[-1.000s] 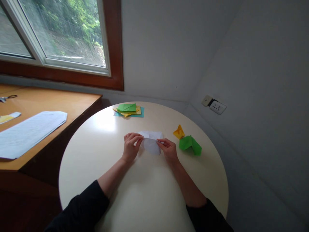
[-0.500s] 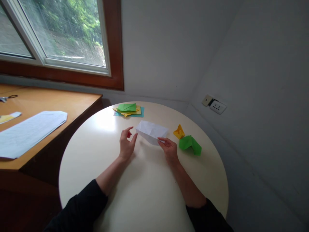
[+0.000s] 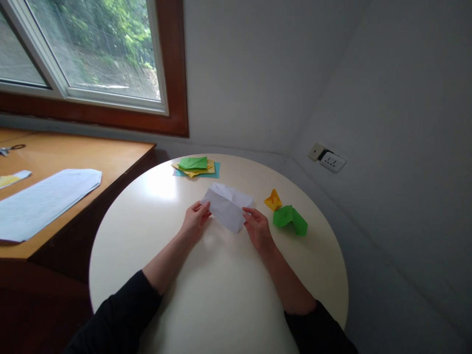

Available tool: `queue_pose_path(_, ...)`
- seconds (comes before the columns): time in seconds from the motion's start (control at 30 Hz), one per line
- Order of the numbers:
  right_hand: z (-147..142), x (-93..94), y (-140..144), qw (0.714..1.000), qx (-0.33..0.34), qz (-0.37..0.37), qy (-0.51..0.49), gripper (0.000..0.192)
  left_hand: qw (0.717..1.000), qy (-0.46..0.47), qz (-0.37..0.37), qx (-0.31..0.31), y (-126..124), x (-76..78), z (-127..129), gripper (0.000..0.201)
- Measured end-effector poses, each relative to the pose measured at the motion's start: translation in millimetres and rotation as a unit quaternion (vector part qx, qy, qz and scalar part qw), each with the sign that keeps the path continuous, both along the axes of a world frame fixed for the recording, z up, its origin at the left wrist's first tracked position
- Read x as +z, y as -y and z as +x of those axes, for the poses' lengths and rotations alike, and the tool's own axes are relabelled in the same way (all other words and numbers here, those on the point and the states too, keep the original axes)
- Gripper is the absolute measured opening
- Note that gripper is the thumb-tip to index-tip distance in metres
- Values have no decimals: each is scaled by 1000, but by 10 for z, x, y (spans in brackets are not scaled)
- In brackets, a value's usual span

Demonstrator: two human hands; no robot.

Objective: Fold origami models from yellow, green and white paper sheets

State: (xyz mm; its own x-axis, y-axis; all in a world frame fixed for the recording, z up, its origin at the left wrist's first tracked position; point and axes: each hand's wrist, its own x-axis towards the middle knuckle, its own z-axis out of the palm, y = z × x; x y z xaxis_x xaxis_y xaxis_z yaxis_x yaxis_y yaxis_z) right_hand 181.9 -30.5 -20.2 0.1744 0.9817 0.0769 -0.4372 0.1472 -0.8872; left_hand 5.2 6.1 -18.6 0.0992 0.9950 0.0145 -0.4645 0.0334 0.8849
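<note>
Two hands meet over a folded white paper at the middle of a round cream table, and we hold it between us, one side each. Our left hand pinches the paper's left corner between thumb and fingertips; our right hand grips its right edge the same way, fingers closed on the sheet. We keep the paper tilted, its near lower corner pointing down toward the tabletop between our hands; whether that corner touches the surface we cannot tell. Creases cross its face.

Just right of our right hand lies a green folded paper, and touching its far left end sits a small yellow folded figure. Farther back on the table, well apart from the hands, rests a flat stack of coloured sheets, green on top, yellow beneath, blue at the bottom.

Left of the table stands a wooden desk bearing a long printed sheet, a smaller slip of paper and, at the far left edge, a pair of scissors. Behind the desk a window in a brown frame looks out on greenery. On the grey wall to the right sits a wall socket.
</note>
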Motion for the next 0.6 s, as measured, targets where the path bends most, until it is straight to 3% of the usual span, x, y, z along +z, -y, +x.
queue_pose_path(0.23, -17, -5, -19, 999, -18, -10, -26, 33, 998, 43, -42, -32, 30, 18, 8, 34)
queue_pose_path(0.6, -16, -1, -21, 999, -22, -10, -23, 36, 995, 36, -51, -82, 72, 51, 22, 35)
